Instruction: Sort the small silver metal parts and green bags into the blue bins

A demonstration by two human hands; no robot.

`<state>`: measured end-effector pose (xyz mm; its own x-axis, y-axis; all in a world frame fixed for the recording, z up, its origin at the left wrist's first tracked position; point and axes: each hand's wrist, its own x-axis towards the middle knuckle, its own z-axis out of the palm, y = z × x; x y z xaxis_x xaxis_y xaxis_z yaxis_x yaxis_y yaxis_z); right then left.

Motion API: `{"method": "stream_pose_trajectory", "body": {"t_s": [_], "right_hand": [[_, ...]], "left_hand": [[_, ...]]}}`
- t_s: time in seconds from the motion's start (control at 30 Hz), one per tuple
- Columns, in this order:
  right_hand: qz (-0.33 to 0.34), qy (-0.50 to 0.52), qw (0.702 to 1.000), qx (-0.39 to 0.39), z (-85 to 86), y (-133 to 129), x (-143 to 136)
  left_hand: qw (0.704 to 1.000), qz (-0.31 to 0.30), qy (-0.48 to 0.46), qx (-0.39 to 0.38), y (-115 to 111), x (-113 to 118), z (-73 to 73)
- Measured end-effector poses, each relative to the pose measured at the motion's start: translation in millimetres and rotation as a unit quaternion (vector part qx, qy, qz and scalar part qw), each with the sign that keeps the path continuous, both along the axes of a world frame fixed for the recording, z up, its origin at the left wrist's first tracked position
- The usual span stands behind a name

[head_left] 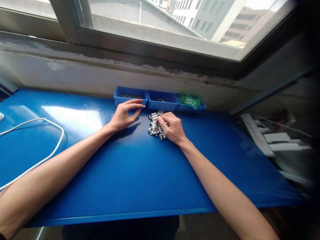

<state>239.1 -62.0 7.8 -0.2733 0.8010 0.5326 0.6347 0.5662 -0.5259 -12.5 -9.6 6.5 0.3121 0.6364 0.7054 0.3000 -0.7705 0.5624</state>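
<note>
A loose pile of small shiny metal parts (153, 129), some like short cylinders, lies on the blue table (130, 180). My right hand (173, 127) rests over the pile's right side, thumb and fingers pinched together. Whatever is between those fingertips is hidden. Left of the pile, my left hand (124, 115) hovers with its fingers apart and nothing in them. It is just in front of the left blue bin (131, 90), which has many small dark parts inside. A middle blue bin (163, 106), with a few small pieces, stands behind the pile.
Green plastic (190, 100) fills the right blue bin (180, 107). A white cable (58, 141) loops across the table's left side, passing by my left forearm. Behind the bins rises a wall (95, 78) below a window. White objects (277, 141) stand beyond the table's right edge.
</note>
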Motion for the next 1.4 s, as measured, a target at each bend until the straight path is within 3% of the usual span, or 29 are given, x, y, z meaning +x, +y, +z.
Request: {"method": "stream_pose_trajectory", "body": {"t_s": [0.63,0.77,1.03,1.2,1.4], "right_hand": [[-0.006,-0.014,1.0,0.012,2.1,-1.1,-0.2],[-0.005,-0.012,1.0,0.014,2.2,-1.2,-0.1],[-0.005,-0.022,1.0,0.014,4.2,-1.9,-1.1],[-0.006,-0.018,1.0,0.007,5.3,-3.3,-1.9],[-0.001,-0.018,1.0,-0.002,5.9,-4.1,-1.7]], "left_hand": [[0.994,-0.034,-0.063,-0.079,15.1,-1.1,1.9],[0.997,-0.03,-0.019,-0.074,16.9,-1.9,5.3],[0.99,-0.016,0.125,0.067,10.3,-2.8,-5.7],[0.973,-0.015,0.228,0.032,9.3,-4.8,-11.4],[0.975,-0.086,0.202,0.032,-1.1,-1.0,-3.0]]}}
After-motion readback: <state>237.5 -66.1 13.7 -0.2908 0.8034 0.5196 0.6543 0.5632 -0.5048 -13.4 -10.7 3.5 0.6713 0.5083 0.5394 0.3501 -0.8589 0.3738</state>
